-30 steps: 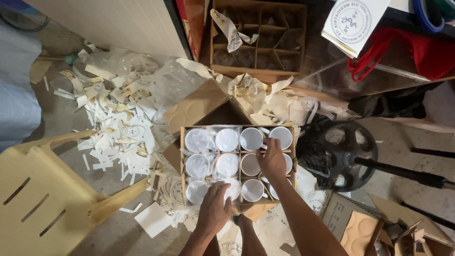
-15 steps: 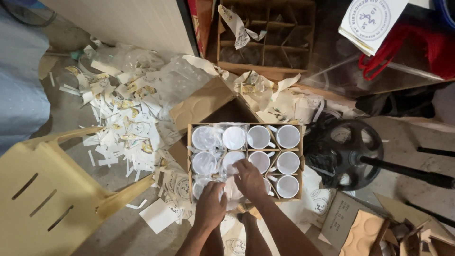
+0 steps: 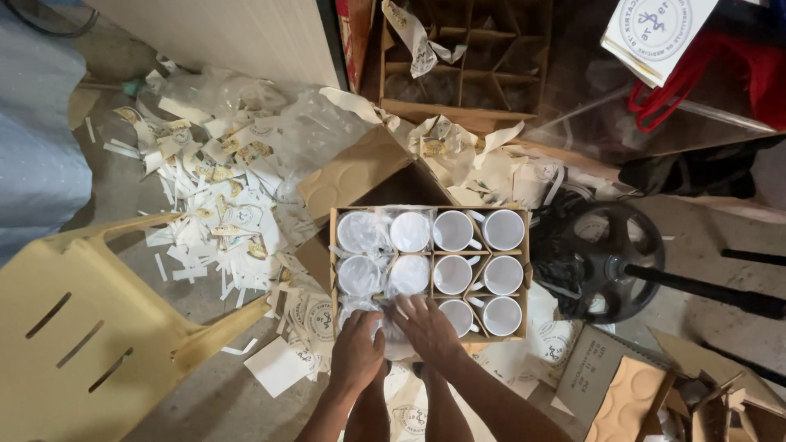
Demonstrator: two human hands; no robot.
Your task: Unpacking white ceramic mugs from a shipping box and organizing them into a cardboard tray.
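Note:
A cardboard box [image 3: 526,270] with dividers sits on the floor, filled with white mugs [image 3: 502,275]; those on its left side are wrapped in clear plastic [image 3: 360,232]. My left hand [image 3: 357,348] and my right hand [image 3: 424,326] are side by side at the box's near edge, both resting on a plastic-wrapped mug [image 3: 391,326] in the near row. The fingers hide most of that mug, so the exact grip is unclear.
A yellow plastic chair [image 3: 78,327] stands at the left. Torn paper and plastic scraps [image 3: 217,205] litter the floor behind it. A black wheeled base [image 3: 602,262] lies right of the box. An empty divided carton [image 3: 467,61] stands farther back, with cardboard pieces [image 3: 630,393] at the lower right.
My right hand has drawn back from the box's right side to the near row beside my left hand. Both hands now meet on the wrapped mug.

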